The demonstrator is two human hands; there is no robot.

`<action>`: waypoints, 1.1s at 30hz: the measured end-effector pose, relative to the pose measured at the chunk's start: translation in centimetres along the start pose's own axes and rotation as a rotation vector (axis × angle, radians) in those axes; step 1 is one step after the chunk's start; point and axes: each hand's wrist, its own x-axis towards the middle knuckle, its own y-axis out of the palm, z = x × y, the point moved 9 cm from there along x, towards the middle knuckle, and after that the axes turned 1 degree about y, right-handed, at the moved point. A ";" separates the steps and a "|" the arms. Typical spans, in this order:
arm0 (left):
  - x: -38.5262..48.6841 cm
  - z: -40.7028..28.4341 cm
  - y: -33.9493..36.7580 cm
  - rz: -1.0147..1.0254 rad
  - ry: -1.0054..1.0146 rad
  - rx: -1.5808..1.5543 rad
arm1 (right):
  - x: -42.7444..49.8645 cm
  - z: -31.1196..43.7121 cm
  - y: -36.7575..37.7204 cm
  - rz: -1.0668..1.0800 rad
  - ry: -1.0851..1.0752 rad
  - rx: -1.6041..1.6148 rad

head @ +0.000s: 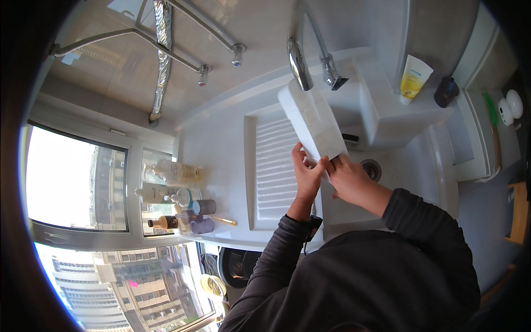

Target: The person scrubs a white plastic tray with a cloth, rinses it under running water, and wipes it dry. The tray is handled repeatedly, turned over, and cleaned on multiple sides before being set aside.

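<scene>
A long white box-shaped container [315, 120] is held at a slant over the laundry sink, its far end just under the chrome faucet [299, 64]. My left hand [309, 170] grips its near left edge with thumb and fingers. My right hand [350, 178] is at the near end on the right, with some fingers reaching into or behind the container, so their tips are hidden. Beneath the container lies the sink's ribbed washboard [276, 166]. To the right of my right hand is the metal drain [371, 169]. Whether water is running cannot be told.
Pump bottles [178, 172], cups and a toothbrush [224, 220] stand or lie on the left ledge by the window. A dark object [350, 139] lies near the drain. A yellow-white tube [415, 79] and a dark cup [446, 92] stand on the right ledge.
</scene>
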 end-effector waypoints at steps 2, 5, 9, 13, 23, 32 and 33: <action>0.1 -0.2 0.1 0.017 0.025 0.031 | 0.9 0.3 0.5 0.015 -0.062 0.052; 0.5 -0.2 -0.3 0.003 0.049 0.000 | 1.5 0.3 0.5 -0.057 -0.147 0.162; 0.3 0.6 -0.5 0.026 -0.005 -0.052 | 1.3 0.6 0.7 -0.132 -0.217 0.243; 0.3 1.1 -0.8 -0.035 -0.042 -0.026 | 1.1 1.2 0.9 -0.169 -0.096 0.005; -0.4 -1.8 -0.6 -0.057 0.147 0.096 | 1.3 -1.2 3.5 0.477 0.270 0.896; 0.5 -0.1 -1.1 -0.087 0.127 0.033 | 1.8 -2.0 1.8 0.053 0.100 0.813; 0.5 -0.2 -1.2 -0.105 0.140 0.029 | 1.7 -2.1 1.0 -0.013 0.106 0.687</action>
